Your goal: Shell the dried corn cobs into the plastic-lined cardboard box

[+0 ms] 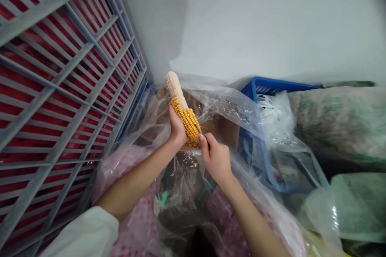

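An ear of corn [187,122] slants up and away from me, its far end stripped to the pale cob [175,87] and its near part covered in yellow kernels. My left hand [177,125] is closed around the ear from the left side. At the near right end of the ear, my right hand [217,156] is closed in a pinch on a thin dark pointed tool [198,128], its tip against the kernels; most of the tool is hidden by the fingers. Loose kernels [192,143] lie below in a cardboard box [226,130] lined with clear plastic.
Tall slatted crates [87,44] with red contents rise on the left. Behind is a white wall [241,20]. On the right stand a blue basket [265,156] holding a white plastic bag [277,112], a large woven sack [340,124] and a green sack [358,204]. Clear plastic sheeting [223,96] drapes around the box.
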{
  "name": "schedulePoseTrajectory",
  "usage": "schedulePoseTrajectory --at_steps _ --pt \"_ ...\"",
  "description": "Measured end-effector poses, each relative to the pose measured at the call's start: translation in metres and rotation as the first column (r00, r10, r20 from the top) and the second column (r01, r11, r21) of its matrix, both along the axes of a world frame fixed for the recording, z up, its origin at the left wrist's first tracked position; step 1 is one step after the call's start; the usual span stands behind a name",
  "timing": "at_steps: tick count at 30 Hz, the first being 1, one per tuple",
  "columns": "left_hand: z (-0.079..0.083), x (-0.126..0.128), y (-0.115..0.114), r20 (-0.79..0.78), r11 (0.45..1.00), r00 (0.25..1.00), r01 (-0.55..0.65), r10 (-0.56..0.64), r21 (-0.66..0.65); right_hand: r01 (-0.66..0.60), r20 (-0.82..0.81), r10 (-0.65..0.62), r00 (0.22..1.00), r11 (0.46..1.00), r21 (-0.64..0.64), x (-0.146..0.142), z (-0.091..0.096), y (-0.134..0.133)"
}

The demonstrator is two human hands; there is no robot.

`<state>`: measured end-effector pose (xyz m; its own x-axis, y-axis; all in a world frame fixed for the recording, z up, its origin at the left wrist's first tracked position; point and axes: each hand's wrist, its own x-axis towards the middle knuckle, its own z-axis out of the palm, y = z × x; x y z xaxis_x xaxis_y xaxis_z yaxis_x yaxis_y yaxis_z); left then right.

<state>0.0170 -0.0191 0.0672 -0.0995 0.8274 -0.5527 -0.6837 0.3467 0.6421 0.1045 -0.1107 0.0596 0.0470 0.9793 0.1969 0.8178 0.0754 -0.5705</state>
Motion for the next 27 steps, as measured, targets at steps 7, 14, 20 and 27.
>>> schedulePoseTrajectory --at_steps 7,14,20,27 --pt "0.004 -0.005 0.012 -0.074 0.987 0.991 0.115 -0.108 0.113 -0.124 0.257 0.086 0.962 0.983 0.137 0.014 -0.004 0.006" --pt "-0.001 -0.014 0.023 -0.066 0.953 0.957 0.288 -0.282 0.098 -0.171 0.127 0.165 0.978 0.985 0.038 0.018 -0.002 0.006" --pt "0.004 -0.017 0.024 -0.043 0.890 0.889 0.456 -0.455 0.021 -0.192 -0.056 0.188 0.980 0.978 -0.077 0.026 0.007 0.008" --pt "0.000 -0.015 0.023 -0.007 0.963 0.963 0.268 -0.268 -0.042 -0.012 0.114 0.015 0.993 1.000 -0.027 0.031 0.011 0.009"
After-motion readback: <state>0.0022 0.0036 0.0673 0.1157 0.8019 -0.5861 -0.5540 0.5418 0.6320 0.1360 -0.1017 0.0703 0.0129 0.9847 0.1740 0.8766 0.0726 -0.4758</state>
